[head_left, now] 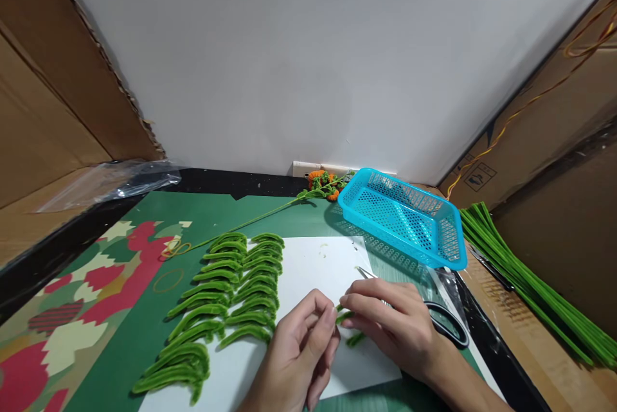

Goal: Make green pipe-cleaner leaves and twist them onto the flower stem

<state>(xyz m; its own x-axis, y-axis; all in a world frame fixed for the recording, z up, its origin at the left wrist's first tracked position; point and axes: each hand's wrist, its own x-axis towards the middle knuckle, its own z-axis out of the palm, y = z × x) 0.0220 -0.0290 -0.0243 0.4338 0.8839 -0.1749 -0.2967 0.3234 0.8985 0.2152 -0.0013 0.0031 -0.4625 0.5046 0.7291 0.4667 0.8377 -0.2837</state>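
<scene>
My left hand (303,351) is closed, thumb and forefinger pinched at the end of a short green pipe cleaner (344,317). From the other side, my right hand (393,322) curls its fingers over the same piece and hides most of it. Another green pipe cleaner piece (355,339) lies on the white paper (313,270) under my right hand. Scissors with a black handle (448,325) lie partly beneath that hand, their tips pointing away. Left of my hands, bent green pipe cleaner pieces (255,283) are laid out in two columns.
A blue perforated basket (402,238) stands at the back right. Beside it lies a stem with orange flowers (318,179). Long green pipe cleaners (540,290) lie on cardboard at right, near a dark tool (491,268). A rubber band (168,280) rests on the green mat (168,216).
</scene>
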